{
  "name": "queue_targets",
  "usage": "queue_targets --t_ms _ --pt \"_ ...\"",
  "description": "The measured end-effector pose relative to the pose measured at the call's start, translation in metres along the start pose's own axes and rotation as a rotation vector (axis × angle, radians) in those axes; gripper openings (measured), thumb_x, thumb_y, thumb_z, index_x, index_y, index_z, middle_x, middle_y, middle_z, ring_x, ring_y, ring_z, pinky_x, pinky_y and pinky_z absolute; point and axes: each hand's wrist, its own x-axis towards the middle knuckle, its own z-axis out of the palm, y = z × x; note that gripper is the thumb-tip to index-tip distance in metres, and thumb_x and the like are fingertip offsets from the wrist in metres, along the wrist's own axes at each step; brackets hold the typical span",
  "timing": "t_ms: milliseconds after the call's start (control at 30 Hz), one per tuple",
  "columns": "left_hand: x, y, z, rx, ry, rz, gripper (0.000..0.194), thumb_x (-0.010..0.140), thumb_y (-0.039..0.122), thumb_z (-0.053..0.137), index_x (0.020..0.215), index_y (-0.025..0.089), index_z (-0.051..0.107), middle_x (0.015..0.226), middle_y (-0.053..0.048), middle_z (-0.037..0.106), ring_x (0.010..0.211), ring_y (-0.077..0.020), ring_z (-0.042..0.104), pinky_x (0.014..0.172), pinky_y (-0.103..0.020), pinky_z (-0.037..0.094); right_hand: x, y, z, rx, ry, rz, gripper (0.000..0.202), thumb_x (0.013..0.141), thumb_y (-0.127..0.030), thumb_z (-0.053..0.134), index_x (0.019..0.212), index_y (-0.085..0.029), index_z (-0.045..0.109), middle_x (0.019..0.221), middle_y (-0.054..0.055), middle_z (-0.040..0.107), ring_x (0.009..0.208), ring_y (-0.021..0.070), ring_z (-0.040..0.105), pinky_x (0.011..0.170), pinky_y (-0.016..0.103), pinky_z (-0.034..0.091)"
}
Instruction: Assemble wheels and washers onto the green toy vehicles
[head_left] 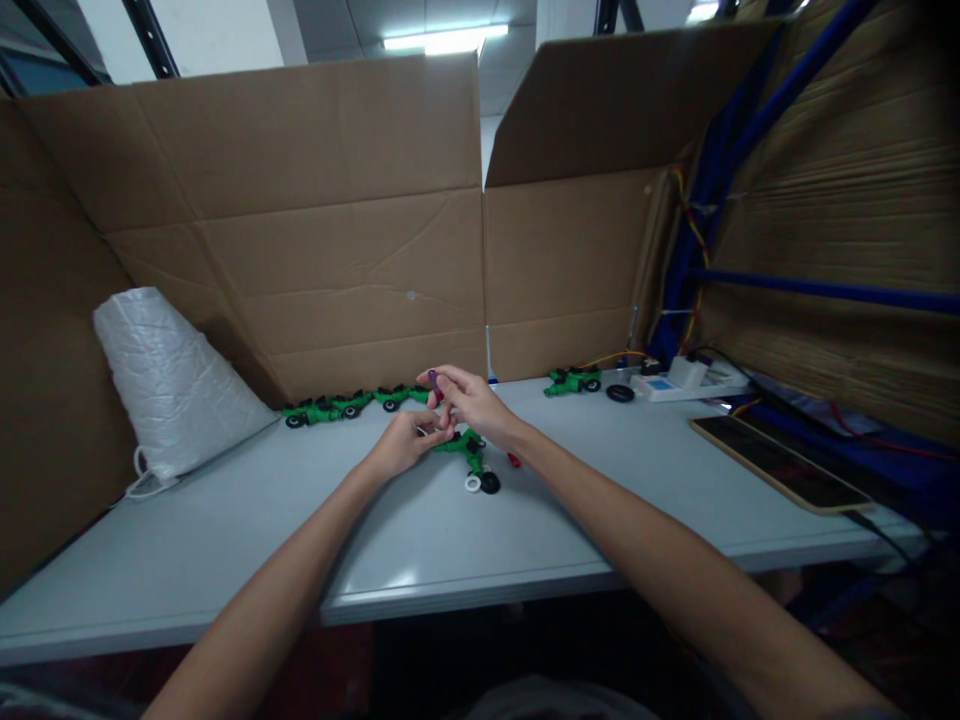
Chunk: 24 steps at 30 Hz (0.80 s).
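Note:
My right hand (pixel 466 395) is closed, with a small dark purple piece (pixel 434 383) sticking up from between its fingers; its kind is unclear. Just below, my left hand (pixel 405 442) pinches at the right fingertips, and what lies in that pinch is hidden. Under both hands, a green toy vehicle part (pixel 469 452) with black bits lies on the table. Close in front of it are a white ring (pixel 472 483) and a black wheel (pixel 490 482). A small red piece (pixel 514 460) shows beside my right wrist.
Several green toy vehicles (pixel 328 408) line the back of the white table (pixel 225 560). Another green vehicle (pixel 572 381) stands back right, near a black ring (pixel 620 394). A power strip (pixel 690 380), a phone (pixel 780 462), a white bag (pixel 176 385) and cardboard walls (pixel 337 250) surround the table.

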Motion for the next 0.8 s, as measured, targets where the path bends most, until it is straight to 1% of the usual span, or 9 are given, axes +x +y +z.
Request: queue_targets --t_ms 33,100,267,333,433,500,633,733,800 --pt "0.0 -0.001 0.0 -0.008 -0.005 -0.001 0.046 0.089 0.057 0.069 0.085 0.012 0.076 0.07 -0.001 0.061 0.064 -0.0129 0.05 0.06 -0.022 0.038 0.0 -0.001 0.0 -0.004 -0.008 0.001 0.045 0.091 -0.063 0.064 0.104 -0.02 0.057 0.085 -0.001 0.065 0.05 0.0094 0.062 0.038 0.02 0.05" --pt "0.001 -0.002 0.0 -0.028 -0.013 -0.001 0.046 0.088 0.057 0.069 0.088 0.011 0.076 0.071 -0.001 0.062 0.064 -0.0127 0.05 0.061 -0.022 0.038 0.0 0.0 0.0 -0.02 0.007 -0.004 0.046 0.088 -0.061 0.069 0.102 -0.019 0.057 0.087 0.001 0.067 0.052 0.0105 0.064 0.037 0.019 0.049" --pt "0.002 -0.002 0.001 -0.019 -0.011 -0.007 0.046 0.088 0.057 0.07 0.08 0.011 0.073 0.068 0.0 0.058 0.062 -0.0112 0.045 0.058 -0.021 0.034 0.003 0.006 0.001 -0.029 0.134 -0.031 0.056 0.075 -0.056 0.084 0.096 -0.024 0.043 0.081 -0.003 0.07 0.044 0.0102 0.059 0.033 0.019 0.046" --pt "0.002 -0.003 0.0 -0.016 -0.009 -0.006 0.047 0.088 0.057 0.069 0.08 0.011 0.072 0.068 0.0 0.058 0.062 -0.0112 0.045 0.058 -0.021 0.034 0.002 0.007 0.002 -0.025 0.134 -0.024 0.055 0.077 -0.058 0.081 0.098 -0.024 0.044 0.078 -0.005 0.068 0.043 0.0095 0.058 0.034 0.019 0.046" --pt "0.003 -0.007 0.0 -0.021 -0.011 -0.008 0.046 0.089 0.057 0.069 0.086 0.011 0.075 0.071 -0.001 0.06 0.064 -0.012 0.048 0.059 -0.021 0.035 0.001 0.005 0.002 -0.004 0.065 -0.021 0.047 0.088 -0.063 0.068 0.105 -0.022 0.052 0.083 -0.003 0.065 0.049 0.0083 0.06 0.038 0.018 0.049" --pt "0.003 -0.011 0.0 -0.027 -0.02 -0.006 0.046 0.089 0.056 0.069 0.089 0.011 0.075 0.072 -0.001 0.061 0.065 -0.0124 0.049 0.061 -0.021 0.037 0.0 0.005 0.002 -0.002 0.026 -0.026 0.046 0.09 -0.063 0.064 0.106 -0.021 0.057 0.086 -0.002 0.064 0.051 0.0078 0.06 0.039 0.018 0.049" --pt "0.003 -0.013 0.002 -0.054 -0.014 0.008 0.047 0.088 0.057 0.07 0.082 0.011 0.072 0.07 0.0 0.059 0.064 -0.0116 0.048 0.061 -0.021 0.037 0.0 0.008 0.004 -0.008 0.054 -0.042 0.05 0.081 -0.06 0.076 0.103 -0.022 0.052 0.09 -0.001 0.069 0.05 0.0097 0.062 0.036 0.02 0.049" --pt "0.003 -0.009 0.002 -0.062 -0.025 0.016 0.048 0.09 0.058 0.068 0.074 0.012 0.066 0.067 0.002 0.055 0.062 -0.0103 0.045 0.06 -0.02 0.035 0.001 0.012 0.007 -0.011 0.127 -0.046 0.055 0.075 -0.057 0.082 0.098 -0.024 0.045 0.078 -0.006 0.066 0.044 0.0103 0.06 0.034 0.02 0.048" --pt "0.002 -0.007 0.001 -0.065 -0.031 0.021 0.048 0.09 0.057 0.067 0.074 0.012 0.064 0.068 0.002 0.055 0.063 -0.0103 0.046 0.061 -0.02 0.036 0.001 0.013 0.009 -0.01 0.146 -0.058 0.053 0.077 -0.058 0.081 0.098 -0.024 0.045 0.074 -0.008 0.063 0.042 0.0099 0.059 0.033 0.019 0.047"
